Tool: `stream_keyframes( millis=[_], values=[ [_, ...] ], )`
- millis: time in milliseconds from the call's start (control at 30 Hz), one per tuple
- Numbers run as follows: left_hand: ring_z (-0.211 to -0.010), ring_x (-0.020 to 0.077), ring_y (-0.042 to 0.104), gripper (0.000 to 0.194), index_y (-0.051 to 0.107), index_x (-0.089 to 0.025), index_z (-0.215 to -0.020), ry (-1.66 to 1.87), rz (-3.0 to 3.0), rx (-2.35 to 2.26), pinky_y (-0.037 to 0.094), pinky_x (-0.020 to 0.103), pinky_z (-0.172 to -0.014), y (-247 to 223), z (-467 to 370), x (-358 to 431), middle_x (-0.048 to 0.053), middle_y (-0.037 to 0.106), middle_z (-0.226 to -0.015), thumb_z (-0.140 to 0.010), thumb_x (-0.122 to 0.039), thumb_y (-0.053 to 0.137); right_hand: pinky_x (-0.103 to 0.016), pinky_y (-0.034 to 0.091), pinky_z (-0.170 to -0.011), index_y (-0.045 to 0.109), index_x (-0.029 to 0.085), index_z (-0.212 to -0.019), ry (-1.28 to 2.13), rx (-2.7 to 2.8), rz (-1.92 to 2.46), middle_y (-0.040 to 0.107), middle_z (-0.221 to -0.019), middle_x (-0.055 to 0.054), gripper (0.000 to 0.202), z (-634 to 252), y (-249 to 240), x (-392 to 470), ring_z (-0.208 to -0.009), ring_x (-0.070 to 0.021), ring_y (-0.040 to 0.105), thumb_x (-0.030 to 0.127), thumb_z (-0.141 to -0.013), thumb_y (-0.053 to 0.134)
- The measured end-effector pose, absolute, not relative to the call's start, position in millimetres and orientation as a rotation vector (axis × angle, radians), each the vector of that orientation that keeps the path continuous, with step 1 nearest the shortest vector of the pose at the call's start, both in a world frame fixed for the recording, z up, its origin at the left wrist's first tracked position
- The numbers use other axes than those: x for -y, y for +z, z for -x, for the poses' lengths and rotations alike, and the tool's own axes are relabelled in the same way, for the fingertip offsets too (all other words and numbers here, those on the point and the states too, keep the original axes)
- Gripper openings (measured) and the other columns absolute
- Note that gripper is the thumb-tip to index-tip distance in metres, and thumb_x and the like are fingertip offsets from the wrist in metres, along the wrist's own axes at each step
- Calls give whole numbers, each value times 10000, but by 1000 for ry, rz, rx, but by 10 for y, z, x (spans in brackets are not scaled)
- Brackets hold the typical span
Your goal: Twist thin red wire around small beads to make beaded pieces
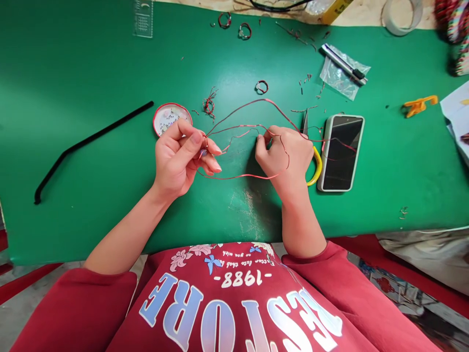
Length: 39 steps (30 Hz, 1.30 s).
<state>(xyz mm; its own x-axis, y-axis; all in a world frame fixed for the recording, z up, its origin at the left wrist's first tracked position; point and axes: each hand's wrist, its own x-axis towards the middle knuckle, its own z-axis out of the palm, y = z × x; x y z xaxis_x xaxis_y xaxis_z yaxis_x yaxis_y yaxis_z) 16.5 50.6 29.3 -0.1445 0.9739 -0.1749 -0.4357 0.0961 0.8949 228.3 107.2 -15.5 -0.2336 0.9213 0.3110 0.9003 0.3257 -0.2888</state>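
Note:
My left hand (175, 164) pinches thin dark-red cord (266, 99) between thumb and fingers. A small purplish bead (203, 153) shows at those fingers. From there several strands loop out to the right, some passing over my right hand (287, 152). That hand is closed, back upward, with thumb and finger pinched near the end of one strand. Its fingers are partly hidden. Just beside it lie scissors with a yellow handle (317, 167), partly covered by the hand. Behind my left hand stands a round red-rimmed dish (155, 120) with tiny beads in it.
A phone (340, 156) lies right of the scissors, with cord ends across it. On the green table (110, 63) are a bent black strip (95, 134), finished-looking cord rings (261, 87), a tangle of cord (209, 105), a plastic bag (342, 73) and an orange clip (419, 105).

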Motion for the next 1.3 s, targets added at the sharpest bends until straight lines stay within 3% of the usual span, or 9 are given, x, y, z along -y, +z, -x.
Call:
stream_keyframes(
  millis=[100,200,300,367,500,700,900,1100,1300],
  values=[
    [-455,56,648,437,461,-213,-755,1402,-687,-1096,462,134,-385,282,-174,-515,-73,690,-649,-814,-521,766,-357,462,-678,577,193,-726,162,2151,1667,610,-667,-86,310,-2278,-160,-1061,-729,-238,607,408,-948,563],
    [-461,51,645,422,470,-211,-755,1382,-664,-1107,476,135,-403,260,-187,-530,-74,690,-647,-817,-498,773,-399,515,-747,662,185,-972,176,2186,1548,660,-764,-90,202,-2185,-101,-1010,-801,-253,640,341,-964,534],
    [-464,45,646,391,484,-209,-755,1384,-636,-1087,487,135,-417,227,-201,-541,-79,685,-644,-831,-466,769,-423,549,-815,616,224,-1267,209,2257,1260,693,-914,-90,317,-2058,-9,-921,-886,-244,661,272,-992,467],
    [-464,43,647,380,496,-208,-757,1387,-622,-1051,492,135,-424,205,-211,-545,-81,684,-646,-828,-458,773,-436,561,-865,581,261,-1334,241,2266,1051,693,-1041,-93,355,-1981,47,-850,-955,-235,663,267,-1000,462],
    [-453,45,641,390,516,-207,-758,1373,-586,-996,477,139,-408,177,-226,-547,-86,685,-638,-783,-461,811,-387,584,-823,619,256,-1210,199,2226,832,664,-1172,-94,262,-1874,107,-739,-1017,-204,658,206,-985,494],
    [-432,41,606,391,504,-209,-756,1339,-572,-1017,407,153,-365,149,-242,-548,-68,725,-675,-793,-452,808,-317,565,-765,601,227,-949,380,2178,837,680,-927,-38,153,-1811,135,-704,-822,-138,622,153,-999,477],
    [-403,34,550,375,502,-219,-770,1343,-622,-1068,337,176,-343,120,-240,-545,-48,745,-710,-835,-482,762,-305,547,-782,556,227,-937,494,2274,776,652,-945,-23,204,-1863,171,-749,-831,-126,574,133,-1023,397],
    [-372,24,495,418,501,-225,-760,1370,-680,-1081,327,175,-340,135,-216,-554,-72,673,-642,-785,-520,796,-305,507,-723,535,227,-874,460,2489,785,626,-872,-26,240,-1968,173,-860,-784,-144,546,157,-1033,369],
    [-372,34,499,373,507,-226,-778,1368,-720,-1073,364,189,-363,123,-208,-549,-74,600,-587,-823,-491,766,-340,550,-793,603,207,-835,552,2523,770,694,-974,-68,251,-2003,165,-906,-882,-165,638,199,-1004,418]
  ],
)
